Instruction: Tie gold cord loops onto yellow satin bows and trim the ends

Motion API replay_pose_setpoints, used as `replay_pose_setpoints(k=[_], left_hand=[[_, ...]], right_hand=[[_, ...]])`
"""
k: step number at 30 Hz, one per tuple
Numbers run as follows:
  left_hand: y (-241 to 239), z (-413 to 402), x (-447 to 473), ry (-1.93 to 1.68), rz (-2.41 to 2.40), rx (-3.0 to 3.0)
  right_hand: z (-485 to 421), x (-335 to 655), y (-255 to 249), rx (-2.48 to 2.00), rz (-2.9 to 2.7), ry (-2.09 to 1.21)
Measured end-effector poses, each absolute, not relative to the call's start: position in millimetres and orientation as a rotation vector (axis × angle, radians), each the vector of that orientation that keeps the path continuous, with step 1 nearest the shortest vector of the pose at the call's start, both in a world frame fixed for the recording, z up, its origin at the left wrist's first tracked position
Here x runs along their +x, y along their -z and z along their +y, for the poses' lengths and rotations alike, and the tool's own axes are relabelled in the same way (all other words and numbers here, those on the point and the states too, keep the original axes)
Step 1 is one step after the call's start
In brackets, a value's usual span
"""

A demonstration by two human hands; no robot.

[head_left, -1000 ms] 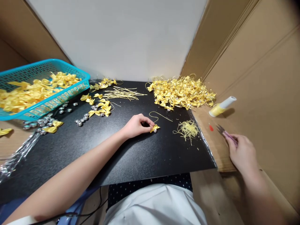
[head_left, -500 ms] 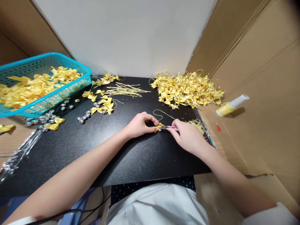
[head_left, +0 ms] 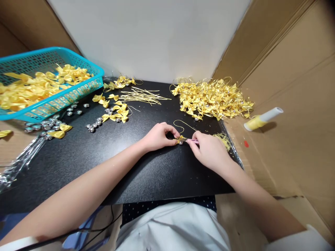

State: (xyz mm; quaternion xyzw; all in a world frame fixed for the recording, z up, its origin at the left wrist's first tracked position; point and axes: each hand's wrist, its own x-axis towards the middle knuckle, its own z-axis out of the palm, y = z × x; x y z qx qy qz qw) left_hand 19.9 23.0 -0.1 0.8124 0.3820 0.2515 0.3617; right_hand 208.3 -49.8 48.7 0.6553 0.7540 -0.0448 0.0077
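My left hand (head_left: 160,136) pinches a yellow ribbon bow (head_left: 180,138) between thumb and fingertips, low over the black table. A silver jingle bell (head_left: 180,142) hangs at the bow's lower side. My right hand (head_left: 209,148) is closed around small pink-handled scissors (head_left: 193,141). Their metal blades reach left to the bow, touching or very close to it; whether they are spread I cannot tell. A thin gold cord (head_left: 185,122) loops behind the bow between both hands. My fingers hide part of the bow and most of the scissors' handles.
A blue basket (head_left: 98,75) of yellow bows stands left, with loose silver bells (head_left: 92,127) nearby. Cut gold cords (head_left: 142,96) lie at the back. Finished bows form a heap (head_left: 213,99) back right, near cord scraps (head_left: 223,140). A white tube (head_left: 269,115) lies on cardboard at right.
The view has shifted slightly. Both hands stay at the bow, and the scissors' blades now lie a little differently across it.
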Motion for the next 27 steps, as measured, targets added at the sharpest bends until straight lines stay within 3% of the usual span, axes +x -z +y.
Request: replay_pose_setpoints(k=[27], left_hand=[[-4.6, 25.9, 16.2, -0.605, 0.979, 1.947]], right_hand=[[-41.8, 208.1, -58.0, 1.969, 2.354, 0.146]])
